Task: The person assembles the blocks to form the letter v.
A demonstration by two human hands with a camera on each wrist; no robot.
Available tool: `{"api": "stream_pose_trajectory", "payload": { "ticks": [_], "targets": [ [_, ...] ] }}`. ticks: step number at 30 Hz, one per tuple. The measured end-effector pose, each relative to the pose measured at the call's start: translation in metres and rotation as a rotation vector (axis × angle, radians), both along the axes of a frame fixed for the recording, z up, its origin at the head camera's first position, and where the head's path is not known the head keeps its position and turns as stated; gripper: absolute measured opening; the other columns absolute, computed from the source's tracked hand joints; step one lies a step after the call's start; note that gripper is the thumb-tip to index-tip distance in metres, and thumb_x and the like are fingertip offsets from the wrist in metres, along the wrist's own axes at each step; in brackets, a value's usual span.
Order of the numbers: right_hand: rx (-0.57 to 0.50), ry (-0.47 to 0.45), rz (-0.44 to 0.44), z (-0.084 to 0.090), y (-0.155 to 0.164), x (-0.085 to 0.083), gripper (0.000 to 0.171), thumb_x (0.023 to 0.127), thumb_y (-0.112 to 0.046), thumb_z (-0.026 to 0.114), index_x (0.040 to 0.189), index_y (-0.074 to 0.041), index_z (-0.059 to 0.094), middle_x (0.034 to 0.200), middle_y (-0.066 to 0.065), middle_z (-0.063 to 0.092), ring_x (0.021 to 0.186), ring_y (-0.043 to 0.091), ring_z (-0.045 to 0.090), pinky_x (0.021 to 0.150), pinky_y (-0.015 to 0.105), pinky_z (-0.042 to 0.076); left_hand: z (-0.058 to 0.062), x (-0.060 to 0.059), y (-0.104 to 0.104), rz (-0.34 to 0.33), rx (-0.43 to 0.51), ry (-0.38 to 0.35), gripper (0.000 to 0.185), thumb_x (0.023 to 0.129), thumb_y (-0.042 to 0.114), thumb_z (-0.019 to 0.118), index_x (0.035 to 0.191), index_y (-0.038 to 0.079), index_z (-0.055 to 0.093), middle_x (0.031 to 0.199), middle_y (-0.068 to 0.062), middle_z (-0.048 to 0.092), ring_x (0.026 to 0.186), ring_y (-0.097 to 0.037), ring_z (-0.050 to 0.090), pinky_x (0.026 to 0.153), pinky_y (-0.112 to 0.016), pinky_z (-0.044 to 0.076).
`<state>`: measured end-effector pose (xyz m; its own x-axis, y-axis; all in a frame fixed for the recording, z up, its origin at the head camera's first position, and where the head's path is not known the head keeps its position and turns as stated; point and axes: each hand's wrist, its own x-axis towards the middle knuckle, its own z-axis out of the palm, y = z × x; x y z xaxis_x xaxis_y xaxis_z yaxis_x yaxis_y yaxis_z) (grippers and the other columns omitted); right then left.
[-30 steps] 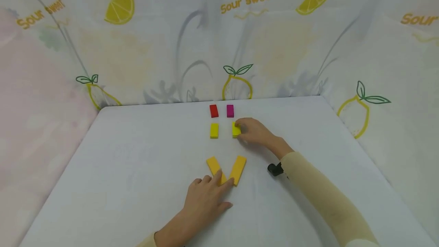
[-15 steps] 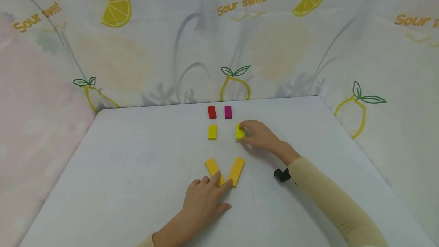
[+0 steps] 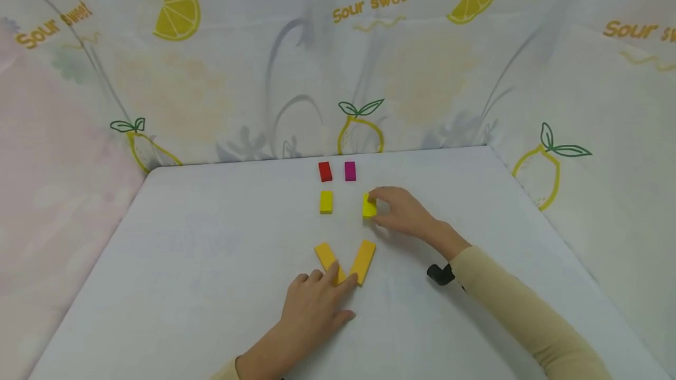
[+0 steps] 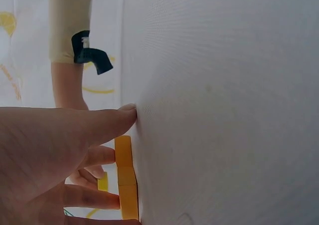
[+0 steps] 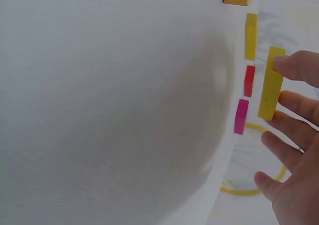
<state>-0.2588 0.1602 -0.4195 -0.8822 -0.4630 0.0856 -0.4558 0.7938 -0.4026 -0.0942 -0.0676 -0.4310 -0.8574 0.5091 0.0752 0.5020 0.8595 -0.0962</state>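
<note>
White table (image 3: 211, 263), lemon-print cloth walls (image 3: 237, 75); right hand (image 3: 404, 213) pinches yellow block (image 3: 369, 206), left hand (image 3: 314, 309) spread flat.

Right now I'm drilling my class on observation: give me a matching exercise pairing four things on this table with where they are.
1. red block
2. magenta block
3. right hand
4. left hand

a. on the two orange blocks
b. far row, left
c. pinching a yellow block
d. far row, right

Pairs: 1-b, 2-d, 3-c, 4-a
</note>
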Motion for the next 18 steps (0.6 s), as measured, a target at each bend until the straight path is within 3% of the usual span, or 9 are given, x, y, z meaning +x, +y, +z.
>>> {"api": "stream_pose_trajectory", "payload": {
  "ticks": [18],
  "targets": [
    [0.005, 0.086, 0.069, -0.004, 0.006, 0.015, 0.037, 0.079, -0.027, 0.067, 0.114, -0.016, 0.061, 0.119, -0.002, 0.062, 0.118, 0.02, 0.053, 0.105, 0.042, 0.037, 0.0, -0.001, -0.001, -0.006, 0.005, 0.02, 0.061, 0.073, 0.066, 0.06, 0.126, 0.038, 0.047, 0.123, -0.003, 0.056, 0.084, -0.021, 0.06, 0.076, -0.04, 0.048]
  ]
}}
